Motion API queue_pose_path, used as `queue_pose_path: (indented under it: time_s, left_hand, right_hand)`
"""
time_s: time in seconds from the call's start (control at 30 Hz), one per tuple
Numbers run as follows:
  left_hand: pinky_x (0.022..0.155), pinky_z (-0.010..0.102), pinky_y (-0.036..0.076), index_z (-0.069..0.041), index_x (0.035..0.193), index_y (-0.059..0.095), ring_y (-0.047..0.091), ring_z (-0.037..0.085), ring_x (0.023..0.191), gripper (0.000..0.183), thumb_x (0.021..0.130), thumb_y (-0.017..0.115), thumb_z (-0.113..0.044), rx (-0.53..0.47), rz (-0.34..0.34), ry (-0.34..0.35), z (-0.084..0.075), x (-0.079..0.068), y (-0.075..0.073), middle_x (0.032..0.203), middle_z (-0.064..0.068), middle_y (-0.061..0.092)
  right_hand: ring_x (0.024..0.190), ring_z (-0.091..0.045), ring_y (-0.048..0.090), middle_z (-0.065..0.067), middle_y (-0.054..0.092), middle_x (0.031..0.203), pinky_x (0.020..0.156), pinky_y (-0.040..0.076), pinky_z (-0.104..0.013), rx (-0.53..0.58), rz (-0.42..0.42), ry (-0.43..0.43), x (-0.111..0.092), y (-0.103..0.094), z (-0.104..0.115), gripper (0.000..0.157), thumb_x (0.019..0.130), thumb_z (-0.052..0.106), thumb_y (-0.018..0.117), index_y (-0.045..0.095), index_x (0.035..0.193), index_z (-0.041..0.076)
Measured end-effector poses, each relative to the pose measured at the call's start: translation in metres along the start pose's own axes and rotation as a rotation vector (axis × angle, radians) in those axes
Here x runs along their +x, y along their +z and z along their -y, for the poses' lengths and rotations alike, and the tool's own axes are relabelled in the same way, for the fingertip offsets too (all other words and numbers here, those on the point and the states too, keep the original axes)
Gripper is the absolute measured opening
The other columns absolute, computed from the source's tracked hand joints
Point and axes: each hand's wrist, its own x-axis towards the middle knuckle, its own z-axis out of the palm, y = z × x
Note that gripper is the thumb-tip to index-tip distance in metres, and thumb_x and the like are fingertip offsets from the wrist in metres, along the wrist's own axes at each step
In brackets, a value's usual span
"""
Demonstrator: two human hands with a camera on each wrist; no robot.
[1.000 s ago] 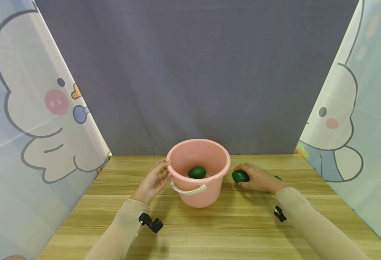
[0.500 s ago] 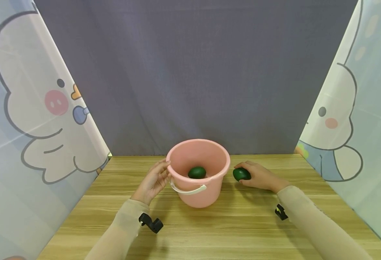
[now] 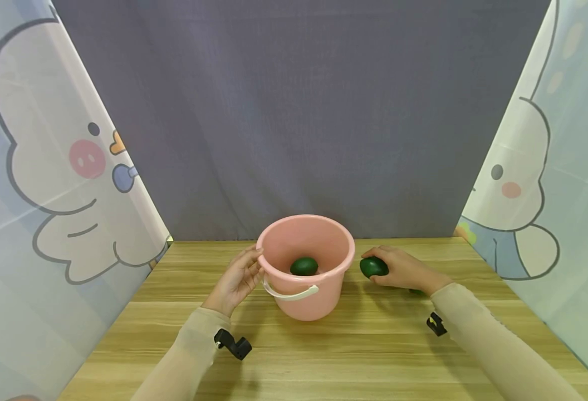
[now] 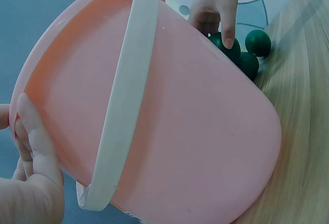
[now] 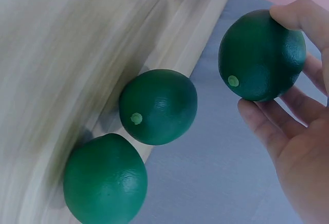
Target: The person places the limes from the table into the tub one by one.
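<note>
A pink bucket point(image 3: 310, 298) with a white handle point(image 3: 291, 295) stands on the table, one dark green avocado point(image 3: 304, 266) lying inside it. My left hand point(image 3: 241, 278) holds the bucket's left rim, fingertips at the lip. To the right of the bucket, my right hand point(image 3: 404, 269) grips another avocado point(image 5: 262, 54) between thumb and fingers, raised above the table in the right wrist view. Two more avocados, one darker point(image 5: 158, 107) and one brighter green point(image 5: 105, 179), rest on the table below that hand. In the head view the hand and wrist mostly hide them.
The wooden table point(image 3: 294, 356) ends at a grey cloth point(image 3: 304, 122) hanging behind the bucket. Cartoon-printed curtains point(image 3: 73, 167) flank both sides. Black camera mounts point(image 3: 233, 343) sit on both wrists.
My right hand has risen slightly and shifted a little to the right with the avocado. My left hand and the bucket have stayed in place.
</note>
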Motion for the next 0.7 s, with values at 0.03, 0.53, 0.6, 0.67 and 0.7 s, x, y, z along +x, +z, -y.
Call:
queue_pose_path:
  time_s: [0.03,0.53,0.6,0.67,0.7]
  left_hand:
    - [0.058,0.010,0.054,-0.007,0.133,0.040,0.058,0.008,0.074,0.033,0.102,0.051,-0.007,0.001,0.001,0.000,0.000,0.000,0.000,0.105,0.005,0.052]
    - [0.057,0.010,0.054,-0.006,0.132,0.042,0.058,0.007,0.072,0.031,0.102,0.051,-0.006,-0.001,-0.011,0.003,0.000,-0.001,0.001,0.104,0.005,0.052]
    - [0.057,0.010,0.054,-0.007,0.132,0.042,0.058,0.007,0.072,0.031,0.102,0.051,-0.006,0.001,-0.012,0.002,0.000,-0.001,0.001,0.104,0.005,0.052]
    - [0.057,0.010,0.054,-0.007,0.132,0.042,0.058,0.008,0.072,0.031,0.102,0.051,-0.006,-0.001,-0.014,0.001,0.000,-0.001,0.001,0.104,0.006,0.051]
    - [0.057,0.010,0.054,-0.007,0.132,0.042,0.058,0.008,0.072,0.032,0.102,0.051,-0.006,-0.001,-0.015,0.000,0.000,-0.001,0.001,0.105,0.006,0.051]
  right_hand:
    - [0.104,-0.027,0.061,-0.013,0.062,0.124,0.085,0.056,-0.046,-0.001,0.004,0.001,0.000,-0.001,0.001,0.051,0.086,0.024,0.079,0.060,0.130,0.008]
    - [0.100,-0.024,0.061,-0.013,0.062,0.124,0.082,0.057,-0.044,-0.013,0.036,-0.010,-0.002,-0.011,0.006,0.050,0.088,0.025,0.078,0.059,0.132,0.010]
    - [0.099,-0.024,0.061,-0.013,0.062,0.124,0.082,0.057,-0.044,-0.021,0.036,-0.013,-0.002,-0.013,0.007,0.050,0.088,0.025,0.078,0.059,0.132,0.010]
    - [0.099,-0.023,0.061,-0.013,0.063,0.124,0.082,0.057,-0.044,-0.031,0.030,-0.022,-0.001,-0.016,0.008,0.050,0.087,0.023,0.078,0.059,0.132,0.009]
    - [0.098,-0.023,0.061,-0.012,0.063,0.123,0.082,0.057,-0.044,-0.035,0.027,-0.025,-0.001,-0.018,0.008,0.050,0.087,0.022,0.079,0.060,0.131,0.009]
